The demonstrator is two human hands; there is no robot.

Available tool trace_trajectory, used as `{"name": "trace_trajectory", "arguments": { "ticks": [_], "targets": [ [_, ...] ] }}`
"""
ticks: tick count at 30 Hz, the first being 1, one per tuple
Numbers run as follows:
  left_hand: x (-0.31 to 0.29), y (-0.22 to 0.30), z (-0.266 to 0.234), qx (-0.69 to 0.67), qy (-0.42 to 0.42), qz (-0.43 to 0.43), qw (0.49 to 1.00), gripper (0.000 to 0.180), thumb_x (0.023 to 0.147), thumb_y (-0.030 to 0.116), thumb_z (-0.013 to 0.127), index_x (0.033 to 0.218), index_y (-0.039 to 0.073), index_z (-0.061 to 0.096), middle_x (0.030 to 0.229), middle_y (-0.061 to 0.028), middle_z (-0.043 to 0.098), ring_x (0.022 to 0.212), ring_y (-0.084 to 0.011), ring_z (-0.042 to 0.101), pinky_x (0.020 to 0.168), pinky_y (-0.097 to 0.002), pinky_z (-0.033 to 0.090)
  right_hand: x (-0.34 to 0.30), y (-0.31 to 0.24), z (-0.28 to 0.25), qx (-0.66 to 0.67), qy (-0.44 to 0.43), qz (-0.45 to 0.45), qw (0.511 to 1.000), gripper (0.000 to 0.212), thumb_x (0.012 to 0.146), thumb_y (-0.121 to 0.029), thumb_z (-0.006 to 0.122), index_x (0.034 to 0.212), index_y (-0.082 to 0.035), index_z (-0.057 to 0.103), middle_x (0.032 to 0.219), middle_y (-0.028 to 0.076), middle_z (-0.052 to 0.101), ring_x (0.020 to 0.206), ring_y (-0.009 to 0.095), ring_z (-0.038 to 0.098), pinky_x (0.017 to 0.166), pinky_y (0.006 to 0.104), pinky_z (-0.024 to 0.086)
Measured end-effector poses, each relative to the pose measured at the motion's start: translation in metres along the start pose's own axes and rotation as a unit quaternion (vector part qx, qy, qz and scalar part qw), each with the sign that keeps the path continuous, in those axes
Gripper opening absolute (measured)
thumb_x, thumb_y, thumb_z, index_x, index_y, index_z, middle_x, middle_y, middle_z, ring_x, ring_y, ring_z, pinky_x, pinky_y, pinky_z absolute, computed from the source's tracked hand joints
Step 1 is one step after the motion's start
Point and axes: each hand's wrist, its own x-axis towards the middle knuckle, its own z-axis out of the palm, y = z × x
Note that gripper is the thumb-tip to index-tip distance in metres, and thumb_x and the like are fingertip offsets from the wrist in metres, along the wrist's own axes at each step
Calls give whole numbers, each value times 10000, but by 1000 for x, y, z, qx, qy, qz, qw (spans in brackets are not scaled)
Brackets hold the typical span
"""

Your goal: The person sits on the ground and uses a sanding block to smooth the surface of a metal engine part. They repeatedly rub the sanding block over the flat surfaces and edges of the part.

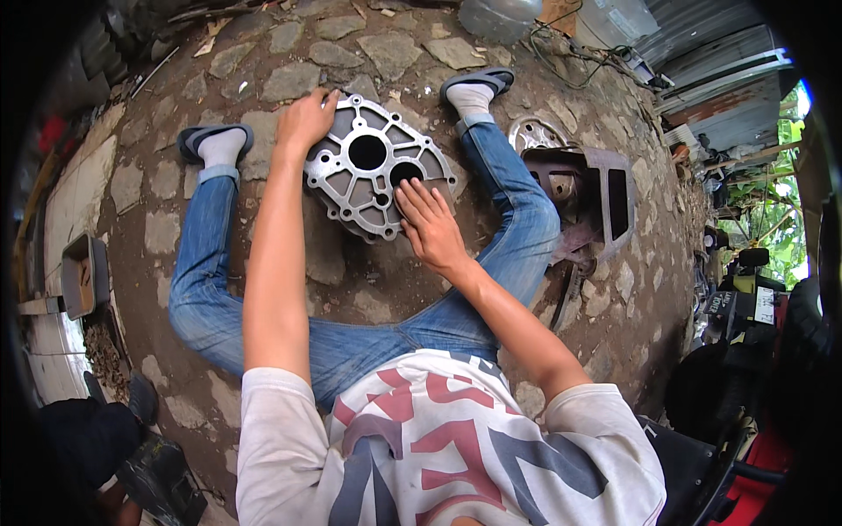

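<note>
A grey cast-metal gearbox housing (346, 195) stands on the ground between my spread legs. Its ribbed face is turned up, with two large round openings and several bolt holes along the rim. My left hand (307, 119) grips the housing's far left edge, its fingers curled at the rim and partly hidden. On the near right part of the face lies my right hand (431, 226), its fingers stretched out and touching beside the smaller round opening.
To the right of my leg sit a round metal disc (535, 133) and a rusty housing with a rectangular opening (621, 206). A grey tray (83, 276) is at the left. Clear plastic containers (500, 17) stand at the back. Uneven stones (390, 54) pave the dirt ground.
</note>
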Motion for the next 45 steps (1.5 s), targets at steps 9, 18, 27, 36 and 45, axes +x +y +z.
{"name": "trace_trajectory", "arguments": {
  "ticks": [9, 18, 27, 36, 45],
  "targets": [
    [6, 2, -1, -24, 13, -2, 1000, 527, 1024, 536, 420, 1254, 132, 669, 1178, -234, 700, 1126, -436, 647, 959, -535, 504, 1, 17, -6, -15, -115, -125, 985, 663, 986, -227, 562, 1584, -64, 326, 1654, 144, 301, 1554, 300, 229, 1259, 489, 188],
    [5, -2, -1, -28, 11, 3, 1000, 508, 1029, 512, 441, 1291, 130, 650, 1216, -223, 689, 1157, -423, 638, 990, -504, 495, -18, 21, -3, -7, -56, -87, 995, 648, 948, -170, 586, 1560, -83, 393, 1638, 106, 352, 1532, 261, 297, 1248, 476, 200],
    [2, 8, -6, -31, 0, -11, 999, 523, 1021, 533, 446, 1303, 143, 651, 1227, -219, 689, 1167, -419, 637, 1007, -508, 487, -20, 24, -12, 123, 72, 66, 988, 513, 997, -73, 494, 1507, -29, 455, 1540, 197, 472, 1462, 338, 411, 1231, 438, 265],
    [3, 3, -3, -29, 5, -3, 1000, 526, 1020, 529, 451, 1306, 137, 653, 1205, -220, 698, 1162, -421, 640, 1000, -504, 492, 49, -7, -25, 42, 205, 18, 978, 546, 1013, -131, 487, 1551, -70, 412, 1621, 141, 372, 1527, 310, 297, 1242, 482, 216],
    [-1, 10, -10, -26, 6, -8, 1000, 527, 1020, 539, 437, 1286, 144, 661, 1180, -212, 712, 1142, -395, 660, 971, -518, 510, 43, -12, 20, 6, 29, -5, 1000, 532, 1000, -183, 546, 1516, -82, 462, 1580, 124, 430, 1487, 301, 360, 1207, 500, 276]
  ]
}}
